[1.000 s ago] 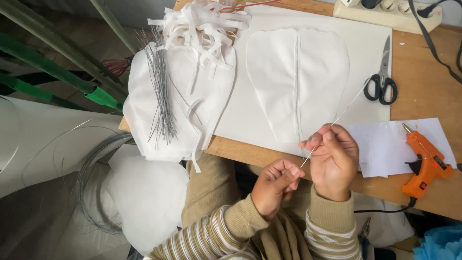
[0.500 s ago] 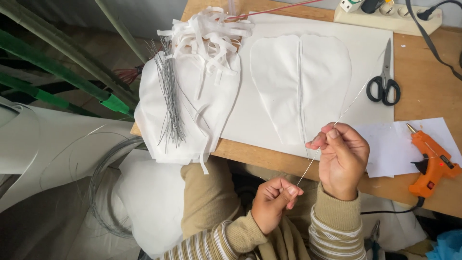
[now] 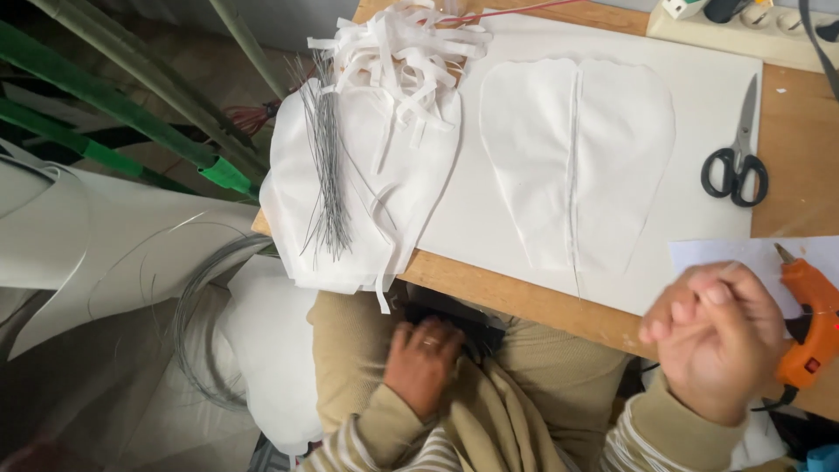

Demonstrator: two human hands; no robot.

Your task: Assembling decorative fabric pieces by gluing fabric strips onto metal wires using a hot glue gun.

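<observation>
My right hand (image 3: 717, 336) hovers over the table's front edge with its fingers curled in; it is blurred and I see nothing in it. It sits just left of an orange glue gun (image 3: 811, 322) lying on a sheet of white paper (image 3: 725, 253). My left hand (image 3: 422, 363) rests palm down on my lap, on beige cloth (image 3: 489, 419) beside a dark object, fingers loosely spread. Two white petal-shaped cut-outs (image 3: 577, 157) lie side by side on a white board (image 3: 472, 218), with a thin wire (image 3: 572, 192) along their shared middle line.
A bundle of thin grey wires (image 3: 325, 166) lies on stacked white petals (image 3: 367, 201) under a heap of white strips (image 3: 411, 52). Black scissors (image 3: 738, 157) and a power strip (image 3: 743, 26) sit at the back right. Green-wrapped stems (image 3: 131, 131) and a wire coil (image 3: 201, 332) are at left.
My hands have parted. The left hand dropped from the thin wire to my lap. The right hand moved right toward the glue gun, and the wire between the hands is no longer visible.
</observation>
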